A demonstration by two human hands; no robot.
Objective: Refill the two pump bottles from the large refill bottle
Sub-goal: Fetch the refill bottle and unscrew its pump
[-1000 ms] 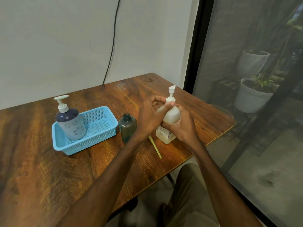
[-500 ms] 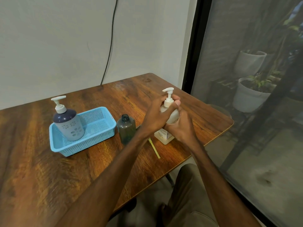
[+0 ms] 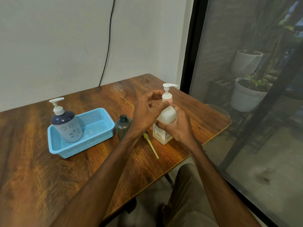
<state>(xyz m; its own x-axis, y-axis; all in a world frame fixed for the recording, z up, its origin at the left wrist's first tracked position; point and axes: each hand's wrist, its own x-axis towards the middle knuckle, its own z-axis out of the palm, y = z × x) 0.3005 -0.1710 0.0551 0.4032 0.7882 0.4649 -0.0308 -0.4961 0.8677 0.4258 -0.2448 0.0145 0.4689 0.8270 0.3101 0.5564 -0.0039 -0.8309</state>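
Upright on the worktop (image 3: 49,169) right of the blue basket (image 3: 98,136), the white pump bottle (image 3: 167,114) stands gripped round its body by the right hand (image 3: 178,128), while the left hand (image 3: 144,112), beside it, curls thumb and fingers onto the pump collar (image 3: 166,96) above.

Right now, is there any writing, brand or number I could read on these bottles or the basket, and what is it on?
Nothing here reads clearly.
On the white pump bottle, the label near its base: dark and blue print, too blurred to read.
On the blue basket, a small sticker on the rim: reddish marks, too small to read.
On the dark-topped pump bottle: flower pattern only, no words.
On the small grey bottle: no text seen.
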